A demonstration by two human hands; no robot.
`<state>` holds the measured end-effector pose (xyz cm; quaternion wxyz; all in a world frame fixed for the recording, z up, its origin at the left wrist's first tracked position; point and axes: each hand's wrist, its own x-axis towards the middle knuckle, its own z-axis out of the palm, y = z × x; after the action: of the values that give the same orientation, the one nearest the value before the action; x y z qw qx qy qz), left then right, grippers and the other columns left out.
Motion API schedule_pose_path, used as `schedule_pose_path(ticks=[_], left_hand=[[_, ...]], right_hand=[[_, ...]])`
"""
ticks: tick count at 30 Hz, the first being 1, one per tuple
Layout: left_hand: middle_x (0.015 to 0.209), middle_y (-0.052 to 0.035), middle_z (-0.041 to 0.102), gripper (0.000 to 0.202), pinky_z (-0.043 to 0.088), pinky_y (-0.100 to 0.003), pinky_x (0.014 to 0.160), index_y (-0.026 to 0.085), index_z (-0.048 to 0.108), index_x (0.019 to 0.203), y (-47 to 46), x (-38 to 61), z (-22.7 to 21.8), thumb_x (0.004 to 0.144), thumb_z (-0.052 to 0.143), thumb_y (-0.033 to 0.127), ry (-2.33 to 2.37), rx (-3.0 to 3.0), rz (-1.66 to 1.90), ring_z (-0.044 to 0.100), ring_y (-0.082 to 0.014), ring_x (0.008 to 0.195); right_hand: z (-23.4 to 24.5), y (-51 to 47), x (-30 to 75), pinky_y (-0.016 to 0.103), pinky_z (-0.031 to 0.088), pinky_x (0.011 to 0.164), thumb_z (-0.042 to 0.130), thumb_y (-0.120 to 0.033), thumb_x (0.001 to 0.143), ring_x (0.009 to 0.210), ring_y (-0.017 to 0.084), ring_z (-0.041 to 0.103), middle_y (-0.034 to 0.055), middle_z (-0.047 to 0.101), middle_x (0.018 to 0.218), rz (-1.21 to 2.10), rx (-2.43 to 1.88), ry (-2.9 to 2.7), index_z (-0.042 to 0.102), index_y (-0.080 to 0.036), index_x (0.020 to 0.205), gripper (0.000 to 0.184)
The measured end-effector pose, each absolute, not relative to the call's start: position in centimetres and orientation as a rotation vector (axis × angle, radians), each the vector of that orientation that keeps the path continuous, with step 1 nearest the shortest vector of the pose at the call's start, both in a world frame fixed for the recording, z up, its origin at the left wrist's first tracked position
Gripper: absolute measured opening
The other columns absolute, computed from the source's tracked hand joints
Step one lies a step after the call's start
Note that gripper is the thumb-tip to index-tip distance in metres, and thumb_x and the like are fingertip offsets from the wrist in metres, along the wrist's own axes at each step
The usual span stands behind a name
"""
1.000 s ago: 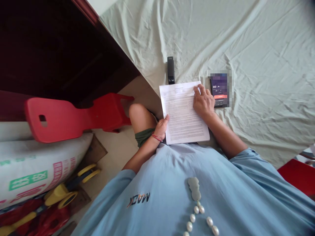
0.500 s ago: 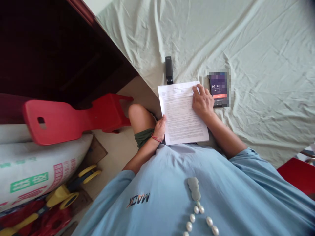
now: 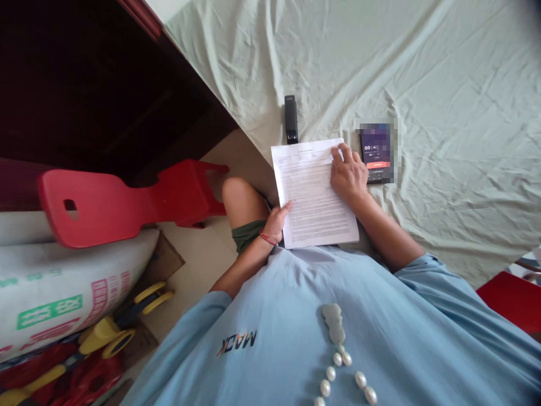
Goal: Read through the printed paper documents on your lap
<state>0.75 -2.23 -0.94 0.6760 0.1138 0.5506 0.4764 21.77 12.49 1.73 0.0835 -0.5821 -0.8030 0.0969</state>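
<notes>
A stack of printed paper sheets (image 3: pixel 310 192) lies at the near edge of the cloth-covered table, partly overhanging toward my body. My left hand (image 3: pixel 278 221) grips its lower left edge, thumb on top and the other fingers hidden underneath. On the upper right part of the top sheet rests my right hand (image 3: pixel 350 172), palm down, fingers slightly bent and apart, the thumb out of sight. A black stapler (image 3: pixel 291 119) stands just beyond the top edge of the stack. To the right of my right hand lies a phone (image 3: pixel 375 146) with its screen lit.
A wrinkled pale green cloth (image 3: pixel 456 124) covers the table. On the left are a red plastic chair (image 3: pixel 97 208), a white printed sack (image 3: pixel 63 287) and a yellow and red toy (image 3: pixel 101 338). Another red seat (image 3: pixel 511 301) shows at the right edge.
My left thumb has slid slightly inward over the sheet's left edge. My right hand, the stapler and the phone stay where they were.
</notes>
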Motion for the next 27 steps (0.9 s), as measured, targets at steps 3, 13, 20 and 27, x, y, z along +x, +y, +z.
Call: schedule_pose_path(ticks=[3,13,20,27], left_hand=[[0.107,-0.0184,0.083,0.068,0.052,-0.055,0.12,0.01,0.082,0.096,-2.4,0.6,-0.5,0.058,0.1,0.064,1.237,0.283,1.055,0.071,-0.0424,0.13],[0.095,-0.0147,0.082,0.077,0.06,-0.051,0.104,0.01,0.081,0.091,-2.7,0.9,-0.1,0.057,0.094,0.079,1.351,0.451,1.032,0.078,-0.0395,0.11],[0.101,-0.0136,0.083,0.075,0.062,-0.039,0.089,0.012,0.083,0.099,-5.2,0.1,0.9,0.081,0.075,0.083,1.426,0.706,1.022,0.078,-0.0299,0.097],[0.109,-0.0111,0.083,0.059,0.06,-0.037,0.098,0.016,0.084,0.107,-5.6,-0.7,1.2,0.087,0.078,0.071,1.468,0.736,1.196,0.077,-0.0289,0.107]], right_hand=[[1.7,12.5,21.8,0.053,0.055,0.099,0.039,-0.023,0.105,0.122,0.036,0.06,0.0132,0.054,0.166,0.274,-1.749,-2.407,0.055,-0.023,0.159,0.056],[2.7,12.2,21.8,0.056,0.055,0.099,0.036,-0.024,0.107,0.125,0.038,0.059,0.0174,0.053,0.166,0.315,-1.749,-2.427,0.056,-0.018,0.158,0.055],[4.6,8.7,22.9,0.058,0.056,0.105,0.047,-0.026,0.104,0.132,0.039,0.058,0.0174,0.062,0.154,0.346,-1.647,-2.312,0.067,-0.021,0.142,0.043],[4.9,5.7,24.4,0.048,0.06,0.09,0.053,-0.037,0.101,0.101,0.03,0.071,0.0146,0.074,0.126,0.52,-1.631,-1.987,0.067,-0.023,0.129,0.034]])
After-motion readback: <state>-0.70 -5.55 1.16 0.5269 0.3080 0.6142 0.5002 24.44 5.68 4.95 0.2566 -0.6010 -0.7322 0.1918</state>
